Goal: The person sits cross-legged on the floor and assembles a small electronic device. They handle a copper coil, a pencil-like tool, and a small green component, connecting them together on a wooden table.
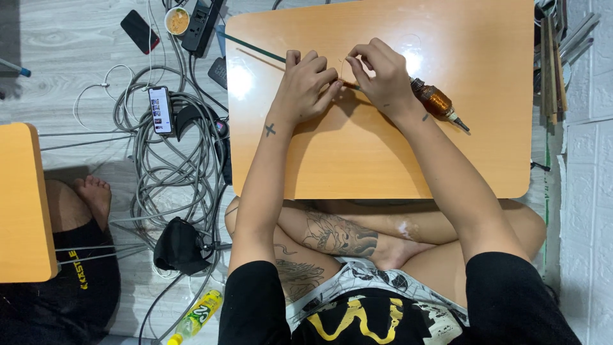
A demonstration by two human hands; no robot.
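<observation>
Head view, cup of perhaps orange food, floor

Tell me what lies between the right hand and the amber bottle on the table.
Nothing: in the head view the amber bottle lies right against the right hand at the wrist.

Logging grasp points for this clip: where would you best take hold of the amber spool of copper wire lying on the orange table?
Probably the amber spool of copper wire is best pinched across its round middle, coming from above on its far side, away from the right hand. It lies flat on the orange table, its dark pointed tip aimed away from the hand, so the barrel's sides are free for the fingers.
</observation>
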